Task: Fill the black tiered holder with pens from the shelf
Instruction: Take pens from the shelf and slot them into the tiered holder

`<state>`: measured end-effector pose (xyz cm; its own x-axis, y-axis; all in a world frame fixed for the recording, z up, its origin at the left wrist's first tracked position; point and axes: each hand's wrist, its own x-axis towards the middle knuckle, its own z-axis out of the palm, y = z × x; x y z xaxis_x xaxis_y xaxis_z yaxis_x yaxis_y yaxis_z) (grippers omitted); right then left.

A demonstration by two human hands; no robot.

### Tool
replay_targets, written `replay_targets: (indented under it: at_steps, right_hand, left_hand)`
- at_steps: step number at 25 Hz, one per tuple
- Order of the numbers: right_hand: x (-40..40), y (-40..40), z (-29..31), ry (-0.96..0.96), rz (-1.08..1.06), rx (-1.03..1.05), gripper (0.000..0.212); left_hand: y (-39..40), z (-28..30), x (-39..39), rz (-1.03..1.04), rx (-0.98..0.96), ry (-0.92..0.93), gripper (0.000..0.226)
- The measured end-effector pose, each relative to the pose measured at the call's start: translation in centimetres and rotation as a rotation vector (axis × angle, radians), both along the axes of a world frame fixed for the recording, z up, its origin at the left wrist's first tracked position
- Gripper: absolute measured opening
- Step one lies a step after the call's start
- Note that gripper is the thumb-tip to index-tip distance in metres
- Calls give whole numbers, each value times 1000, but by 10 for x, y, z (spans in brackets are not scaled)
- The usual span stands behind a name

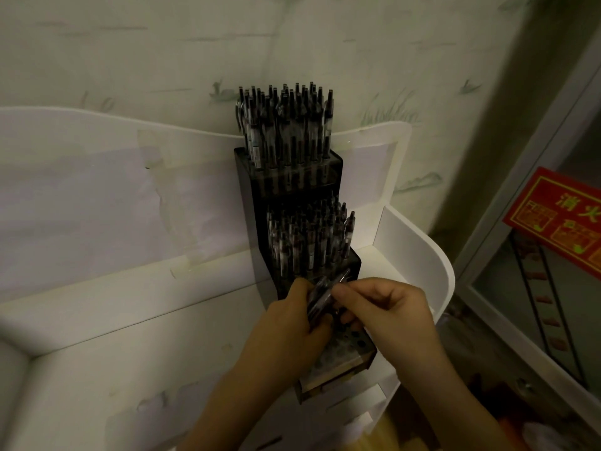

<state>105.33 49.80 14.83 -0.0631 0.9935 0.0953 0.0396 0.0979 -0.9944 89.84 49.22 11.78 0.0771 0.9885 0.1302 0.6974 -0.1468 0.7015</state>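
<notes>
Nearest to the camera, the left hand (294,315) held a small bundle of pens (320,296), its fingers curled around their lower part. The bundle pointed up and to the right, away from the person, with the tips toward the middle tier. The right hand (387,309) came from the right side, and its thumb and forefinger were pinched together on the upper part of one pen of the bundle, so both hands met at the same place.

Directly under the hands lay the lowest tier (346,348) of the holder (250,193). Its round holes looked mostly free, though the hands covered part of it. This was the relation that counted: the free holes were just below and a little to the right of the pinching fingers, nearer to the right hand. In my judgement, this hand had to pull one pen out along its long axis, turn it upright and lower it into a hole.

Behind the hands, the middle tier (312,242) stood full of upright pens. Farther back, the top tier (286,125) was full too. The holder stood on a white shelf (130,336), against its back panel.
</notes>
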Motion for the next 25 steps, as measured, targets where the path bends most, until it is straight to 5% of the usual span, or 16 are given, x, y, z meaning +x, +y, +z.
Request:
replay_targets:
  at_steps: [6, 15, 25]
  right_hand:
    - [33, 10, 25, 161, -202, 119, 14]
    - [32, 21, -34, -464, -296, 384, 5]
    - [17, 29, -92, -518, -203, 340, 11]
  left_hand:
    - [0, 3, -13, 41, -40, 2, 21]
    - [-2, 12, -18, 103, -4, -57, 20]
    - [-4, 9, -20, 130, -1, -58, 19]
